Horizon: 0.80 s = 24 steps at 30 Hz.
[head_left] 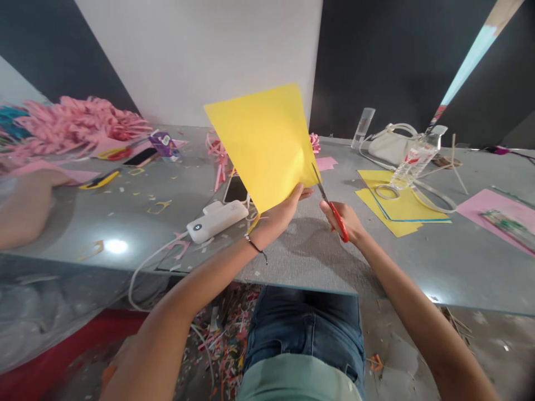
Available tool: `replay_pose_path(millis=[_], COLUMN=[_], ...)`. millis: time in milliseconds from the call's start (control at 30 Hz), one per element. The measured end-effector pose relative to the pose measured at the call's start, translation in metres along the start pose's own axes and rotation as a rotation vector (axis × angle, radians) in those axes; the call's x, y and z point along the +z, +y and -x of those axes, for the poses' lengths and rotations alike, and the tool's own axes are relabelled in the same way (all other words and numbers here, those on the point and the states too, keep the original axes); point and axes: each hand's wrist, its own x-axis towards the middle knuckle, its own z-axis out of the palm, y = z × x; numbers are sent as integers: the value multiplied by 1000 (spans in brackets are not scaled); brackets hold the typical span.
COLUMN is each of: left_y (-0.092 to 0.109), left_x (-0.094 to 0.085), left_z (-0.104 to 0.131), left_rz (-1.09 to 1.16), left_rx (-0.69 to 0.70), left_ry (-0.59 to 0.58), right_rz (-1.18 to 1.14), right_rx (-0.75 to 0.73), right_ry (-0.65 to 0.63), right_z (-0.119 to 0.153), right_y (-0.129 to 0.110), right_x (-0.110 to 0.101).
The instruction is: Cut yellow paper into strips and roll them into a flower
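Note:
My left hand grips a sheet of yellow paper by its lower edge and holds it tilted up above the table. The fingers behind the sheet are partly hidden. In my right hand is a pair of scissors with red handles, its blades pointing up and away. Those blades lie at the lower right edge of the paper; I cannot tell whether they are cutting into it. Just left of my left wrist lies a white power bank with a cable.
More yellow sheets lie at the right under a plastic bottle and a tape roll. A white bag stands behind. Pink paper strips pile up at the far left, near another person's arm.

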Motion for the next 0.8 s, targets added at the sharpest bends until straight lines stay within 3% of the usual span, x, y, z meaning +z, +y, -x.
replay_pose_path(millis=[167,400,633,800], left_y=[-1,1,15,14], left_x=[6,-2,11,11], left_z=[2,1,12,12], left_rz=[22,-25,16,21], left_rx=[30,2,-4,-11], left_ry=[60,-9,80,63], right_rz=[-4,4,5,0], right_rx=[5,13,20,27], right_ry=[-4,5,6,4], right_z=[1,1,1,2], right_y=[-1,0,-1,-3], right_x=[0,1,1,1])
